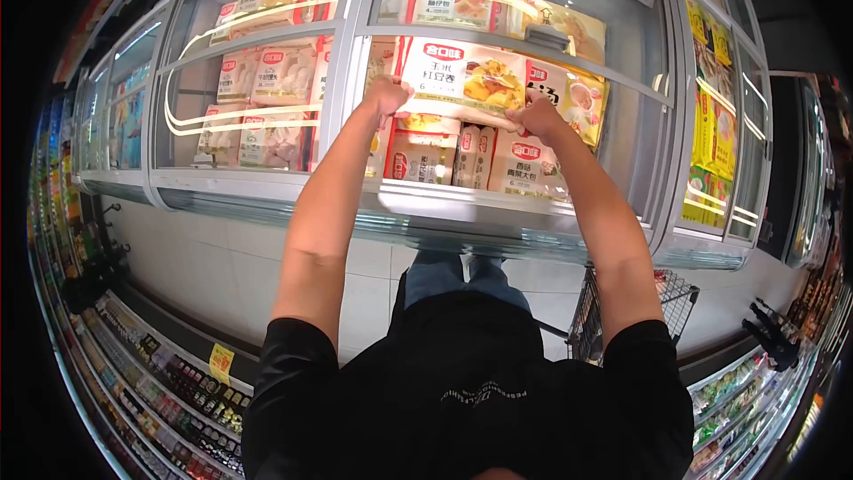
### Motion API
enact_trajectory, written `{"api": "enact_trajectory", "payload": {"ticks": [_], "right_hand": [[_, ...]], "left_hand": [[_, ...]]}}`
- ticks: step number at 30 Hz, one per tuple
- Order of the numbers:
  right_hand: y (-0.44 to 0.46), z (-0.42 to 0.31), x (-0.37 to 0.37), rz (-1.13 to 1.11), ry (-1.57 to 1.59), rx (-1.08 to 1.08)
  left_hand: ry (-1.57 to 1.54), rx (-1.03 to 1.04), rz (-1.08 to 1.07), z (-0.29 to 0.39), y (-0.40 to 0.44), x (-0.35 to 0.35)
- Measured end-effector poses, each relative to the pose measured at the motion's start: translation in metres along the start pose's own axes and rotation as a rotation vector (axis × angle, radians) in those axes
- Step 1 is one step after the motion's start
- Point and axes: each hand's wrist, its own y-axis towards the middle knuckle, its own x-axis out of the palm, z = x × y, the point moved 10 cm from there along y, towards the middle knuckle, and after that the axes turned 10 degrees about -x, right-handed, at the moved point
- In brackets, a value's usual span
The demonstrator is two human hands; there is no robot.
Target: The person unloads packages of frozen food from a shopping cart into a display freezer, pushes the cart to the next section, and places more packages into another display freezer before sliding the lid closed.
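A white and red bag of frozen corn and red bean rolls [435,71] is held between my two hands, its printed front facing me, over the open part of a chest freezer [418,198]. Gripping its left edge is my left hand [388,96], fingers closed. My right hand [539,116] pinches the lower right corner. Behind that hand a red and yellow bag [585,107] shows in part. Below the held bag lie a bag of mushroom and greens buns [524,164] and another bag [419,160], with narrow upright packs [474,156] between them.
A sliding glass lid with a grey handle [546,37] covers the freezer's far part. More bun bags [283,71] lie under glass to the left, yellow packs [711,133] to the right. A wire shopping cart [675,302] stands at my right. Stocked shelves [169,373] are behind me.
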Motion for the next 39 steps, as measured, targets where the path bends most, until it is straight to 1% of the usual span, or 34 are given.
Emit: {"api": "enact_trajectory", "payload": {"ticks": [1, 3, 5, 6, 7, 8, 10, 11, 14, 15, 18, 19, 20, 22, 23, 26, 27, 30, 33, 36, 39], "right_hand": [[0.007, -0.012, 0.001, 0.019, 0.009, -0.023], [0.019, -0.03, -0.001, 0.062, -0.015, -0.024], [0.04, -0.025, -0.003, 0.063, -0.05, -0.068], [0.047, -0.022, -0.003, 0.065, -0.066, -0.09], [0.042, -0.028, -0.003, 0.047, -0.086, -0.031], [0.046, -0.022, -0.002, 0.065, -0.092, -0.048], [0.052, -0.024, 0.0, 0.107, -0.108, -0.089], [0.054, -0.016, 0.001, 0.112, -0.109, -0.028], [0.068, 0.002, 0.01, 0.105, -0.046, -0.083], [0.076, 0.012, 0.011, 0.117, -0.084, -0.124], [0.097, 0.044, 0.021, 0.105, -0.225, -0.143], [0.096, 0.046, 0.026, 0.088, -0.17, -0.123], [0.091, 0.047, 0.03, 0.086, -0.205, -0.101], [0.087, 0.043, 0.036, 0.083, -0.281, -0.07], [0.087, 0.039, 0.038, 0.108, -0.325, -0.088], [0.089, 0.036, 0.039, 0.143, -0.407, -0.093], [0.089, 0.038, 0.039, 0.147, -0.407, -0.061], [0.091, 0.042, 0.037, 0.178, -0.439, 0.007], [0.092, 0.042, 0.038, 0.226, -0.492, -0.013], [0.093, 0.041, 0.038, 0.214, -0.573, -0.001], [0.09, 0.038, 0.038, 0.191, -0.575, 0.003]], "left_hand": [[-0.048, 0.003, 0.015, 0.003, 0.009, -0.003], [0.0, -0.001, 0.012, 0.013, 0.02, -0.008], [0.011, 0.012, 0.04, 0.02, 0.021, -0.01], [-0.005, 0.06, 0.059, 0.015, 0.041, -0.011], [-0.02, 0.106, 0.078, -0.001, 0.075, -0.011], [-0.036, 0.155, 0.099, -0.007, 0.093, -0.013], [0.007, 0.125, 0.192, -0.01, 0.092, -0.014], [0.028, 0.111, 0.24, -0.011, 0.09, -0.015], [0.14, 0.12, 0.318, -0.013, 0.099, -0.018], [0.141, 0.11, 0.323, -0.017, 0.102, -0.018], [0.137, 0.106, 0.34, -0.038, 0.124, -0.022], [0.131, 0.122, 0.347, -0.052, 0.14, -0.024], [0.127, 0.133, 0.352, -0.062, 0.149, -0.024], [0.179, 0.003, 0.342, -0.063, 0.128, -0.022], [0.205, -0.058, 0.339, -0.063, 0.119, -0.022], [0.171, -0.064, 0.319, -0.081, 0.142, -0.019], [0.114, -0.08, 0.312, -0.081, 0.139, -0.017], [0.052, -0.02, 0.276, -0.083, 0.15, -0.012], [0.031, 0.003, 0.254, -0.08, 0.148, -0.009], [0.053, 0.004, 0.263, -0.072, 0.131, -0.008], [0.144, -0.018, 0.311, -0.063, 0.115, -0.011]]}}
